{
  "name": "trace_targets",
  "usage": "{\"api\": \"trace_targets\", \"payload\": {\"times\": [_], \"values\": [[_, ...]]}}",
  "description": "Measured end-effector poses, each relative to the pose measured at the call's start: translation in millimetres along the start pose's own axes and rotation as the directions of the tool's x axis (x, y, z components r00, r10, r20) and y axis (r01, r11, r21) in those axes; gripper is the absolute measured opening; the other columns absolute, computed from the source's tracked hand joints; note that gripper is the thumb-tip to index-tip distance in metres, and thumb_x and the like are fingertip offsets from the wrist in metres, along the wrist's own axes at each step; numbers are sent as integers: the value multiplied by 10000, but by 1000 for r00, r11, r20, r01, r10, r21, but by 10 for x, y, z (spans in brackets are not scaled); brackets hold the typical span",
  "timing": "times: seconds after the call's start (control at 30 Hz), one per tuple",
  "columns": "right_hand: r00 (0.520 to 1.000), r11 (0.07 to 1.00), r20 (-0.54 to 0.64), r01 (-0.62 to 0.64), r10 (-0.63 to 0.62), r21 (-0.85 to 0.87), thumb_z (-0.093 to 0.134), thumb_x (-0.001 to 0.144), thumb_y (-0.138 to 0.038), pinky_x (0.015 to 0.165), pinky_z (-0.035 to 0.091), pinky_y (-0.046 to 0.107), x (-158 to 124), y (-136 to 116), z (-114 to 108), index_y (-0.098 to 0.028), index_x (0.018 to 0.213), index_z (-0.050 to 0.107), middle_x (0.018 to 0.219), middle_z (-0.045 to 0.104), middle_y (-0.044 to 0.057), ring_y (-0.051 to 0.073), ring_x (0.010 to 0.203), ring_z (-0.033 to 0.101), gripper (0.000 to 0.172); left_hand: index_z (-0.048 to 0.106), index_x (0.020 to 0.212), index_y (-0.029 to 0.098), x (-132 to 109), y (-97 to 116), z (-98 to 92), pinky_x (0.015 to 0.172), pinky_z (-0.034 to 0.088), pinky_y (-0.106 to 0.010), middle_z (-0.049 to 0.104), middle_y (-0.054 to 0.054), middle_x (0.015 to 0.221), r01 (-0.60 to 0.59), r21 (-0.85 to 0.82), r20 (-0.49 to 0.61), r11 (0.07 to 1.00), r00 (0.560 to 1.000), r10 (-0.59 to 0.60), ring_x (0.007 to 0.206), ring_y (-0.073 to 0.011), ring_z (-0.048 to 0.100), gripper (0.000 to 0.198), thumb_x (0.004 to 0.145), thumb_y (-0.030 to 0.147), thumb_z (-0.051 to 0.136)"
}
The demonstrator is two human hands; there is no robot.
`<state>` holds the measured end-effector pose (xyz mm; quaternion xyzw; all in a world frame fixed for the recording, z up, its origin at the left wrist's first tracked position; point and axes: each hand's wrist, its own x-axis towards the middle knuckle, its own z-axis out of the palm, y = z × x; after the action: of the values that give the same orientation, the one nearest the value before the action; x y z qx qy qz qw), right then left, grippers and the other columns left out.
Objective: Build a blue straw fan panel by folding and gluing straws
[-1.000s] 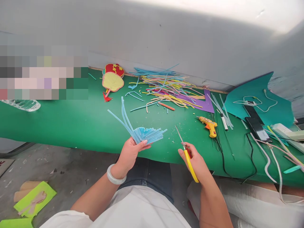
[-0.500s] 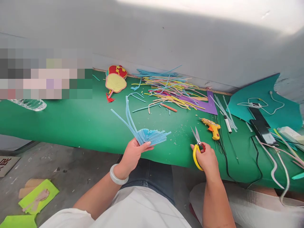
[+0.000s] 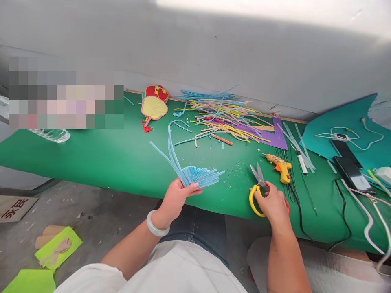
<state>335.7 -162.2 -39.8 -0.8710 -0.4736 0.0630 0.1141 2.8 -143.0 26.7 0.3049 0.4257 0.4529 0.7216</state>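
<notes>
A fan-shaped bundle of light blue fuzzy craft stems point(image 3: 200, 176) is pinched in my left hand point(image 3: 179, 197), with the thumb on top. A few longer stems rise from its left side above the green table. My right hand point(image 3: 273, 203) grips a pair of scissors point(image 3: 257, 177) with yellow and red handles, its blades parted and pointing away from me. Between the bundle and the scissors, tiny pale clippings lie scattered on the table. Just beyond the scissors rests a yellow glue gun point(image 3: 279, 167).
Many coloured craft stems point(image 3: 226, 108) lie heaped at the back, partly over purple sheet point(image 3: 278, 136). A fan-shaped craft piece point(image 3: 154, 108) with a red tassel stands left of them. Phones point(image 3: 352, 175), cables and a marker point(image 3: 302, 162) occupy the right. Green table point(image 3: 100, 162) hangs over the front edge.
The scissors' blades have spread wider in my right hand. My left hand still holds the blue bundle. The whole view has shifted slightly, so things appear further right.
</notes>
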Motion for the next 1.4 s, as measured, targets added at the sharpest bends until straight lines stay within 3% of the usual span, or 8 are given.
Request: {"api": "trace_targets", "payload": {"times": [0.2, 0.43, 0.77, 1.17, 1.3, 1.4], "values": [[990, 992, -132, 34, -51, -123, 529, 879, -531, 867, 446, 447, 86, 37, 61, -232, 1390, 559, 1063, 583, 155, 344, 1062, 545, 593, 688, 1100, 170, -4, -10, -20, 939, 550, -463, 746, -107, 1131, 9, -11, 11, 1000, 1000, -8, 1033, -302, 714, 432, 738, 367, 817], [967, 994, -245, 50, -72, -92, 545, 898, -481, 867, 442, 444, -37, 32, 168, -237, 1369, 589, 1110, 574, 149, 326, 1038, 529, 532, 685, 1130, 184, 7, -11, -11, 954, 548, -447, 733, -101, 1173, 21, -15, 46, 1000, 999, -21, 1077, -297, 699, 397, 789, 367, 776], [958, 992, -258, 121, -129, -46, 530, 901, -493, 928, 408, 454, 51, 165, 236, -134, 1377, 556, 1098, 577, 178, 323, 1062, 503, 597, 689, 1123, 181, 19, -45, -1, 945, 553, -446, 737, -102, 1169, 20, -12, 39, 1000, 999, -19, 1069, -294, 704, 379, 797, 357, 771], [951, 990, -276, 126, -139, -63, 509, 889, -532, 895, 409, 447, 65, 213, 264, -142, 1353, 569, 1089, 569, 174, 321, 1040, 509, 609, 695, 1083, 167, -19, -27, 8, 941, 553, -448, 740, -109, 1153, 6, -12, 21, 1000, 1000, -6, 1049, -290, 707, 383, 778, 381, 783], [953, 991, -275, 115, -130, -71, 522, 888, -520, 890, 420, 435, 50, 192, 248, -145, 1351, 576, 1088, 568, 171, 316, 1031, 514, 598, 692, 1112, 159, 22, -35, -42, 991, 520, -477, 725, -111, 1191, -101, 54, -47, 993, 993, 104, 1134, -309, 660, 418, 794, 424, 755], [951, 992, -284, 111, -123, -59, 519, 887, -518, 887, 423, 434, 35, 171, 234, -161, 1348, 581, 1093, 568, 165, 315, 1019, 514, 586, 718, 1090, 167, 92, 30, -142, 1079, 444, -472, 747, -78, 1129, -232, 310, -191, 922, 935, 299, 1183, -319, 624, 380, 839, 452, 694]]}}
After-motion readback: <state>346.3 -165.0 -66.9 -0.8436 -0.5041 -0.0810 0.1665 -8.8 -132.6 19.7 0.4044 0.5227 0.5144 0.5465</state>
